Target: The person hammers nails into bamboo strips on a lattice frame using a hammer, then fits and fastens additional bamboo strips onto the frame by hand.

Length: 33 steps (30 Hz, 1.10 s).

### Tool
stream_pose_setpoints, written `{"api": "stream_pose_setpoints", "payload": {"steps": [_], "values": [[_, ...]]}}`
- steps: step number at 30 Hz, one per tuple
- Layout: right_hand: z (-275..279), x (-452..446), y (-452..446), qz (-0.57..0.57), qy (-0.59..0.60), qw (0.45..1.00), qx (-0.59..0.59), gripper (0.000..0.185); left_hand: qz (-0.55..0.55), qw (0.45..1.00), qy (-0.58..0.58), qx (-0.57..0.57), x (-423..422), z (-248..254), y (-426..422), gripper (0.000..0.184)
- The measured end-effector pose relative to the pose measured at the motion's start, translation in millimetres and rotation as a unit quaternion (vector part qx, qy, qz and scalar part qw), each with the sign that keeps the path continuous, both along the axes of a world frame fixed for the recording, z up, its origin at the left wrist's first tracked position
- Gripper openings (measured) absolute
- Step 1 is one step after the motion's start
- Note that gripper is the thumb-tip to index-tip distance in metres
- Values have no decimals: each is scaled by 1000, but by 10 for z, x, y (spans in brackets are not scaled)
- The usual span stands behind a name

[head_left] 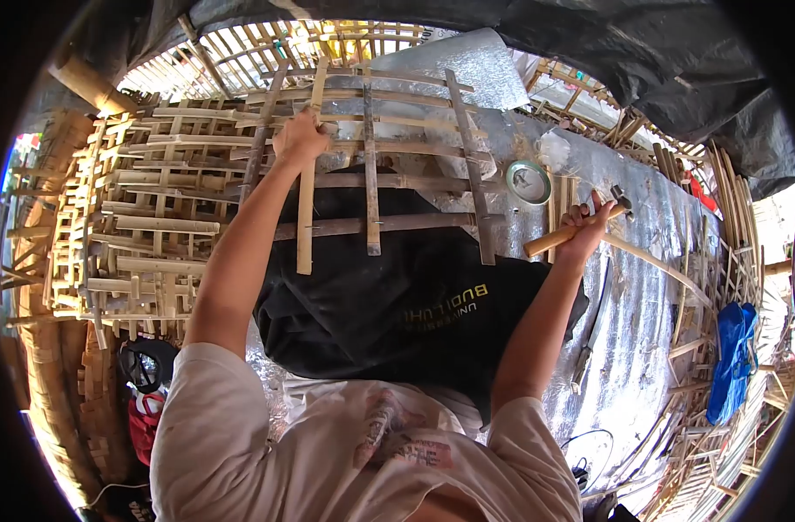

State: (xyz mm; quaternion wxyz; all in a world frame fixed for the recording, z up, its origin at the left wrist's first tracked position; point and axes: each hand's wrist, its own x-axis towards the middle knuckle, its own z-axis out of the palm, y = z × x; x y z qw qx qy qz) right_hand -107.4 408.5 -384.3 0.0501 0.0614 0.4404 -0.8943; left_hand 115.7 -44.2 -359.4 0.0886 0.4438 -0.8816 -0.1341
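A bamboo lattice (pixel 370 165) of crossed slats lies in front of me, partly over a black cloth (pixel 362 296) with yellow lettering. My left hand (pixel 301 139) is closed on a pale bamboo slat (pixel 306 217) that runs lengthwise over the crosspieces, left of two darker slats. On the right, my right hand (pixel 586 228) grips a hammer (pixel 550 242) by its wooden handle, with the dark metal head (pixel 622 198) beyond my fingers. The hammer is held to the right of the lattice, apart from it. What the left fingertips cover is hidden.
A green-rimmed round bowl (pixel 529 182) sits on the silvery sheet (pixel 628 348). Woven bamboo panels (pixel 154 217) stand at left. A blue bag (pixel 731 361) hangs at right near bamboo strips. A black cap (pixel 147 364) and a red item (pixel 144 428) are at lower left.
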Motion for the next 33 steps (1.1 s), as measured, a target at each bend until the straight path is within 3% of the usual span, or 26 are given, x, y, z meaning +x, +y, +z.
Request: {"api": "stream_pose_setpoints", "payload": {"steps": [5,13,22,33], "values": [[24,7,-58,12,2,1000,5,55,-24,999,-41,6,-65,-140,-99,31],[15,26,-41,12,6,1000,16,58,-97,992,50,56,13,-667,-321,35],[26,30,-81,10,-6,1000,19,53,-93,995,4,-31,-45,-57,-42,31],[9,23,-51,20,-7,1000,-10,52,-78,997,2,-23,158,-159,157,32]]}}
